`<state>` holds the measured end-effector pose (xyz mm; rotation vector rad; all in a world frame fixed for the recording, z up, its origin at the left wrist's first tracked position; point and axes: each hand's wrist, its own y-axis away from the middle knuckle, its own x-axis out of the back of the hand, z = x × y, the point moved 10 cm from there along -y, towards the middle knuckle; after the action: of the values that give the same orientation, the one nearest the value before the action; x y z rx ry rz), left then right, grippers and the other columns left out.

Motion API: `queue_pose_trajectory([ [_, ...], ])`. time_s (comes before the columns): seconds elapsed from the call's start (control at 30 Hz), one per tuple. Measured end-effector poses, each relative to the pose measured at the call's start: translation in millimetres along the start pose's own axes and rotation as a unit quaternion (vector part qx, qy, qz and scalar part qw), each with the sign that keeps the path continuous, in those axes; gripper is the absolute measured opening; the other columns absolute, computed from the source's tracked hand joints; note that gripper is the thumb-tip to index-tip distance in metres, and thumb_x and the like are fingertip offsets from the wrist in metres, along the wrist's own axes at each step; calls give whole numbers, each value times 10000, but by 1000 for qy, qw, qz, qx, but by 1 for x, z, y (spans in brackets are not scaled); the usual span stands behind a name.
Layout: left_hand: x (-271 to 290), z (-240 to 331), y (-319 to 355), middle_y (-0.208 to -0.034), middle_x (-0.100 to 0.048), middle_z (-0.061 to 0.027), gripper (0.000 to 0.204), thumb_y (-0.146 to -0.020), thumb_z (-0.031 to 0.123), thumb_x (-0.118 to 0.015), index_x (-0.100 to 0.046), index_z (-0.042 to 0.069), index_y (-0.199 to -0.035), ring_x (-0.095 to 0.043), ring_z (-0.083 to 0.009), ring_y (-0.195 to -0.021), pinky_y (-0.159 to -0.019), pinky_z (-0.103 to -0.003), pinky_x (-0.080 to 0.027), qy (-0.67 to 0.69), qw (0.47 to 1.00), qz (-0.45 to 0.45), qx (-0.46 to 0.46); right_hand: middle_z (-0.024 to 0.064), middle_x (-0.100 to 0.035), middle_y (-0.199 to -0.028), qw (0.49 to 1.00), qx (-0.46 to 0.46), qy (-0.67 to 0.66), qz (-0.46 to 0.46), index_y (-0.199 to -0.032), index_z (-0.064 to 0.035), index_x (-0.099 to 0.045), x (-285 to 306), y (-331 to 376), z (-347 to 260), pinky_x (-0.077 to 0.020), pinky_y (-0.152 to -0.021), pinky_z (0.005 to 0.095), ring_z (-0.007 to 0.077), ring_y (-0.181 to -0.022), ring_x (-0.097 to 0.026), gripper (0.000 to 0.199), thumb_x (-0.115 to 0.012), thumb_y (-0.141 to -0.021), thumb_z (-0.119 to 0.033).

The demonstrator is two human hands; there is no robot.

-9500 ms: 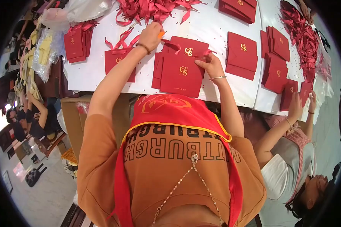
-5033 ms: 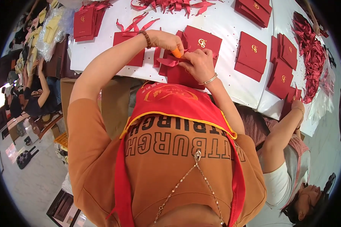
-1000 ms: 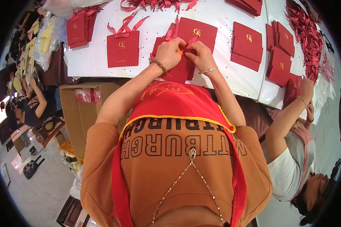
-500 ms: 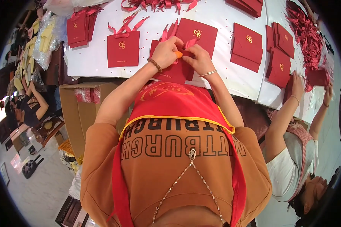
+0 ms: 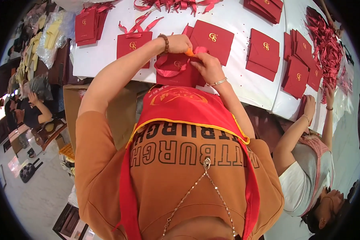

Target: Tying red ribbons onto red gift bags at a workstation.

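Note:
A small red paper bag (image 5: 173,82) lies at the table edge in front of me, with a loop of red ribbon (image 5: 172,73) across its face. My left hand (image 5: 177,44) is over its upper part, fingers closed on the ribbon. A small orange cover (image 5: 189,52) shows at that hand's fingertip. From the right, my right hand (image 5: 209,68) pinches the ribbon close beside it; its fingertips nearly meet the left ones. Behind my hands lies a larger red bag (image 5: 218,42) with a gold emblem. The exact point of each grip is partly hidden.
Left of my hands lies a bag with ribbon handles (image 5: 128,46). Stacked red bags (image 5: 262,60) are on the right, loose ribbons (image 5: 176,4) at the back. A co-worker's hand (image 5: 308,107) is at the right table edge. A cardboard box (image 5: 78,108) stands below left.
My left hand's elbow has swung outward and its wrist has risen, the hand now turned sideways. The ribbon loop now shows across the bag's face. The right hand has shifted slightly.

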<state>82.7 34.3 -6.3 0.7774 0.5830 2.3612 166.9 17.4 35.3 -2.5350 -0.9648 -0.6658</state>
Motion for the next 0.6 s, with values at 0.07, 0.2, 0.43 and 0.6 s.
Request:
queue_pose_trajectory([
  [0.07,-3,-9,-3,-622,-570,-47,193,-741,187,-573,-644,14,-786,-483,-109,-596,-577,-262,-391,-23,999,28,8,151,-576,-806,1000,-15,3,2,-896,-40,-572,0,-2,5,-455,-626,402,345,-734,-562,177,-620,-730,-76],
  [0.2,11,-25,-4,-609,-557,-34,195,-758,210,-587,-636,21,-771,-487,-111,-586,-559,-263,-393,38,988,151,2,150,-576,-807,1000,11,1,-5,-899,-43,-571,-1,-2,1,-452,-624,402,341,-740,-561,175,-618,-734,-79],
  [0.43,48,-43,7,-764,-525,-16,200,-822,212,-564,-636,29,-789,-488,-109,-645,-557,-245,-391,50,957,277,65,145,-559,-798,1000,-1,-3,-24,-903,-45,-558,-3,-3,3,-448,-628,395,339,-744,-555,175,-612,-741,-83],
  [0.6,56,7,21,-817,-547,-103,219,-828,226,-540,-598,18,-796,-510,-170,-651,-627,-280,-419,-139,907,381,-116,161,-558,-805,1000,-1,-9,-23,-935,-41,-536,-3,-2,0,-447,-643,401,349,-758,-554,219,-618,-735,-79],
])
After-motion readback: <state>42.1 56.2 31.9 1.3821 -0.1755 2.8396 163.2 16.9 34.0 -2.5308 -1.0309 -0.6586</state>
